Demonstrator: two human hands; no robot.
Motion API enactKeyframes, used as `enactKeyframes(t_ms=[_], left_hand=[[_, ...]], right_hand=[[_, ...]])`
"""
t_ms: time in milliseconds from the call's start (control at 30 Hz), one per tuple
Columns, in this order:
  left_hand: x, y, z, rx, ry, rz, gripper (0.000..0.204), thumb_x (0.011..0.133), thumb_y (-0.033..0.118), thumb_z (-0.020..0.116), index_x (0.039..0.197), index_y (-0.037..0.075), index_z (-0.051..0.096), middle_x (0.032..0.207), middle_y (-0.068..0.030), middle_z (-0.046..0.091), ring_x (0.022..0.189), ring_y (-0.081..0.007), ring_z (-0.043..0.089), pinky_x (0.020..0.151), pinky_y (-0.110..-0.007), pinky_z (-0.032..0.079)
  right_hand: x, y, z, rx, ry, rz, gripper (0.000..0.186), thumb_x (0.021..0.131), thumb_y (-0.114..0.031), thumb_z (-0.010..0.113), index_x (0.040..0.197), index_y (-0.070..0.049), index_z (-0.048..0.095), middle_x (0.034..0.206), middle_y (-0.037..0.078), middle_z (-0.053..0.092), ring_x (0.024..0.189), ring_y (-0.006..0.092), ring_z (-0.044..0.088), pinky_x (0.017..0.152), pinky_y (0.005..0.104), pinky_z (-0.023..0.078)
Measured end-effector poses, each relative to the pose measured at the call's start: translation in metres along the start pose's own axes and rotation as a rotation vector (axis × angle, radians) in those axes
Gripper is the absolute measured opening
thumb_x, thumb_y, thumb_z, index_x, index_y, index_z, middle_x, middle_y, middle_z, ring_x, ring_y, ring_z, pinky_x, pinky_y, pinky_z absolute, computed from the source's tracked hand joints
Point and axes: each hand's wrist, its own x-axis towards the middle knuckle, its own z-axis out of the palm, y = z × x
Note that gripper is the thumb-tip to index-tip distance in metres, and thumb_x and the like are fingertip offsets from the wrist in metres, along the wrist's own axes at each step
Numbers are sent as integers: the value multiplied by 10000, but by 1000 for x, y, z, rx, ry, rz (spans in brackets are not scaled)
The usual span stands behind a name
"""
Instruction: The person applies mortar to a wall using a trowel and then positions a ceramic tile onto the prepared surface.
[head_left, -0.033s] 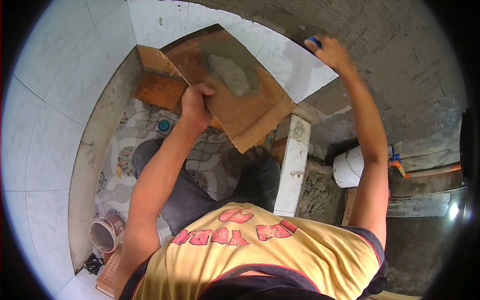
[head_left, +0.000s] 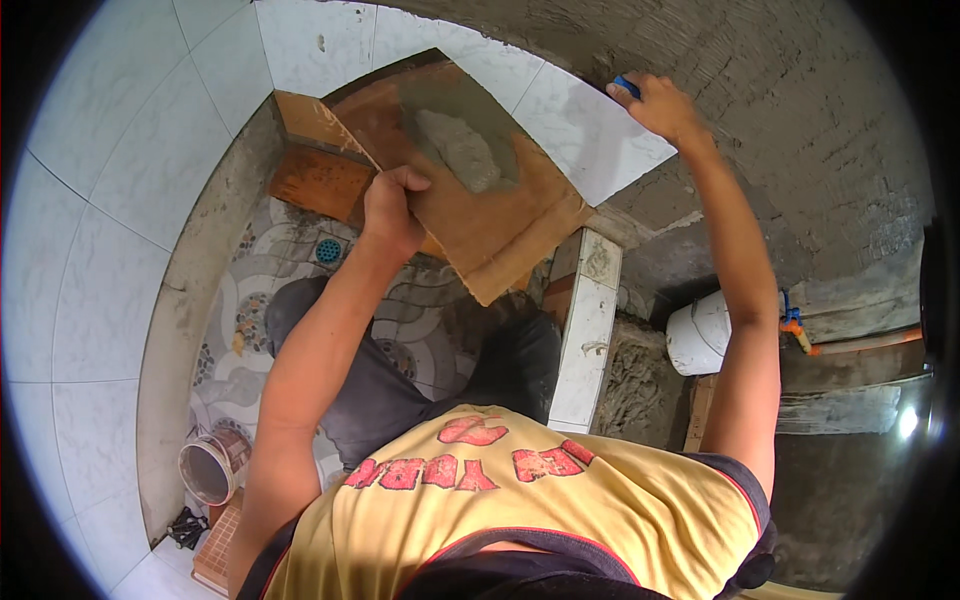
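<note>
My left hand (head_left: 392, 212) grips the edge of a brown board (head_left: 470, 235), thumb on top. A lump of wet grey mortar (head_left: 458, 150) lies on the board's face within a darker damp smear. Up at the right, my right hand (head_left: 665, 108) is closed around a small blue-handled tool (head_left: 627, 86), by the upper edge of a white marbled wall tile (head_left: 592, 135). What lies beyond the tool's blue part is hidden or too dark to make out. Above that tile, the wall is coated with rough grey mortar (head_left: 770, 90).
A tiled ledge (head_left: 585, 335) stands right of my legs. Beyond it is a white bucket (head_left: 697, 335), near an orange pipe with a blue valve (head_left: 792, 315). A small bucket (head_left: 207, 471) sits lower left. A round blue drain cover (head_left: 328, 250) is set in the patterned floor (head_left: 290, 235).
My right hand and the blue-handled tool have shifted very slightly. My left hand and the board look the same.
</note>
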Motion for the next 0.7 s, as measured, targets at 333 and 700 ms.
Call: enactKeyframes(t_ms=[333, 700], left_hand=[[5, -5, -1, -31, -126, -53, 368, 773, 61, 523, 1118, -39, 598, 1122, -136, 647, 1070, -294, 619, 1007, -423, 486], [21, -18, 4, -7, -126, -46, 314, 798, 20, 501, 1096, -46, 575, 1099, -136, 629, 1049, -289, 618, 974, -418, 496]], right_hand=[[-29, 11, 9, 79, 263, 44, 535, 947, -551, 564, 1168, -83, 699, 954, 221, 727, 943, 409, 697, 849, 490, 536], [-156, -71, -16, 498, -51, -107, 421, 923, -426, 664, 1053, -28, 701, 839, 222, 686, 782, 414, 665, 739, 459, 516]])
